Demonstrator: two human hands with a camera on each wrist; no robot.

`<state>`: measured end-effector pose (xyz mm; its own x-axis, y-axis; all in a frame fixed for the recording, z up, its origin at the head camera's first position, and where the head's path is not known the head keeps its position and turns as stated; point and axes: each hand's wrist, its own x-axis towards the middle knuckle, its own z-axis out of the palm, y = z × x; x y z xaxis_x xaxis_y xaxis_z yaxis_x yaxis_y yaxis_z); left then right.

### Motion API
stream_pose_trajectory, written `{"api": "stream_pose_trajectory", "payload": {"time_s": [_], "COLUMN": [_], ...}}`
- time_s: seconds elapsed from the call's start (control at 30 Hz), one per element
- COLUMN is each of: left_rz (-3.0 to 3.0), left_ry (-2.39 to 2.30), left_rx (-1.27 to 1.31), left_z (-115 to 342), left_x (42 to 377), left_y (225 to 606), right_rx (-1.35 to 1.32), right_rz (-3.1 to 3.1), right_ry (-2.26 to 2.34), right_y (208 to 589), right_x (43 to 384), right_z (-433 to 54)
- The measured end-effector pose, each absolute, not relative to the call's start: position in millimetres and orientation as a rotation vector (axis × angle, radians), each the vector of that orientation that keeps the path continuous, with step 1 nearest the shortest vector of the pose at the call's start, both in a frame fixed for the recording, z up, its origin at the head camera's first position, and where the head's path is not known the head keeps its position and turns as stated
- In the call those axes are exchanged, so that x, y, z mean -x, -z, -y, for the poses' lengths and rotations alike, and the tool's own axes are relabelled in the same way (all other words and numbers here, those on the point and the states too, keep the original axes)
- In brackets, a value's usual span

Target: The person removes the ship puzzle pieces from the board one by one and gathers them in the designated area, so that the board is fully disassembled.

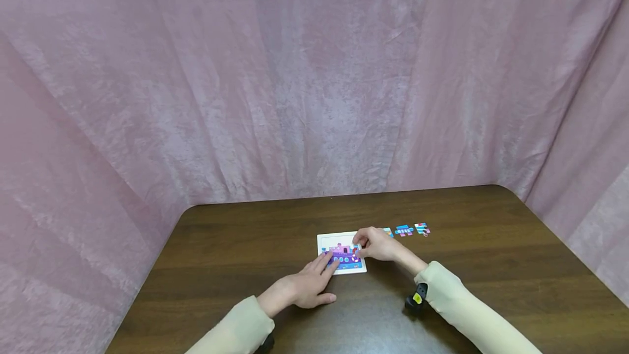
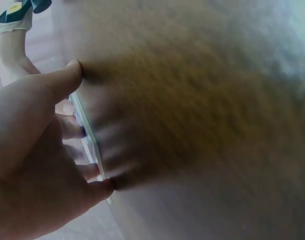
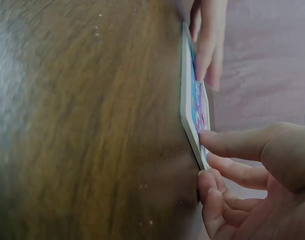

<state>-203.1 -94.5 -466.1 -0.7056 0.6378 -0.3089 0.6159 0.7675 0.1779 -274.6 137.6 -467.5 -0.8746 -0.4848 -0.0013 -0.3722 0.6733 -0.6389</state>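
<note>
A jigsaw puzzle in a white tray frame (image 1: 321, 238) lies on the table, its picture (image 1: 339, 256) showing a purple and pink ship on blue water. My left hand (image 1: 313, 284) rests with spread, straight fingers on the puzzle's lower left part; in the left wrist view its fingertips meet the tray's edge. At the tray's right side, my right hand (image 1: 377, 245) pinches a puzzle piece (image 1: 355, 250) between thumb and bent fingers, low against the picture. In the right wrist view the thumb (image 3: 232, 144) touches the picture, and the fingers partly hide the piece.
Loose puzzle pieces lie beyond the right hand: a blue and purple one (image 1: 404, 230), a striped one (image 1: 422, 228) and another (image 1: 388, 231) partly covered by the hand. The brown wooden table (image 1: 236, 250) ends at a pink curtain (image 1: 304, 97).
</note>
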Motion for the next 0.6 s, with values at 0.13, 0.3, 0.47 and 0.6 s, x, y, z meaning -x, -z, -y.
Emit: {"api": "stream_pose_trajectory", "payload": {"time_s": [0.13, 0.3, 0.47, 0.6], "left_rz": [-2.613, -2.630, -2.658, -2.713], "left_ry": [-0.072, -0.062, -0.025, -0.009], "left_rx": [-0.954, -0.939, -0.892, -0.819], "left_z": [93.9, 91.1, 83.3, 76.8], "left_x": [202.6, 201.1, 200.1, 196.2], "left_y": [465.1, 463.9, 469.2, 470.8], "right_rx": [0.659, 0.649, 0.656, 0.674], "right_rz": [-2.735, -2.751, -2.747, -2.754], "right_ry": [0.985, 0.968, 0.982, 0.987], "right_y": [469.2, 471.6, 472.0, 471.8], "right_x": [275.2, 275.8, 275.2, 273.4], "right_z": [-135.3, -135.0, -135.9, -135.5]}}
